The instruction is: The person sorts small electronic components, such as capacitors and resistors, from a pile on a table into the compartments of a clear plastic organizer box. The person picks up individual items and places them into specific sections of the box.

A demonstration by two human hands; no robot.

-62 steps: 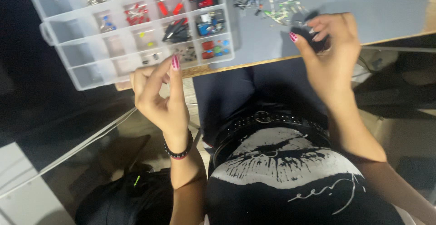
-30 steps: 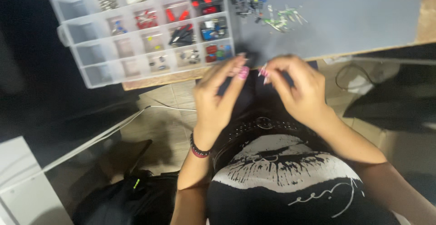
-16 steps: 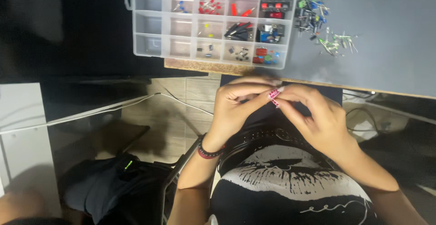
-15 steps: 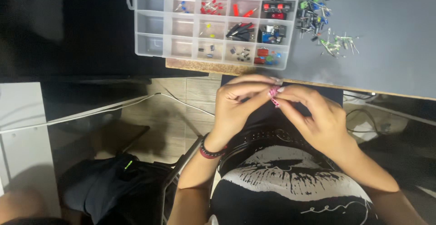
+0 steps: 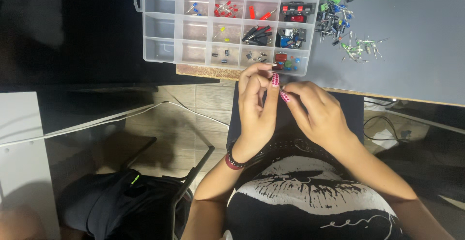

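Pinching fingertips together, I am holding my left hand [image 5: 256, 109] against my right hand [image 5: 315, 116]; any part gripped is too small to confirm. Just beyond the fingers, the compartment box [image 5: 227, 22] overhangs the counter [image 5: 416, 36]: a nudge risks spilling it.

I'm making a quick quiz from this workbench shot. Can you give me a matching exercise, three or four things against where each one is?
Things:
1. compartment box
2. loose pile of components
3. beaded bracelet
4. dark bag

Places:
A. on the left wrist
B. on the floor, lower left
C. on the grey mat, right of the box
D. at the table's near edge, above the hands

Pairs: 1-D, 2-C, 3-A, 4-B
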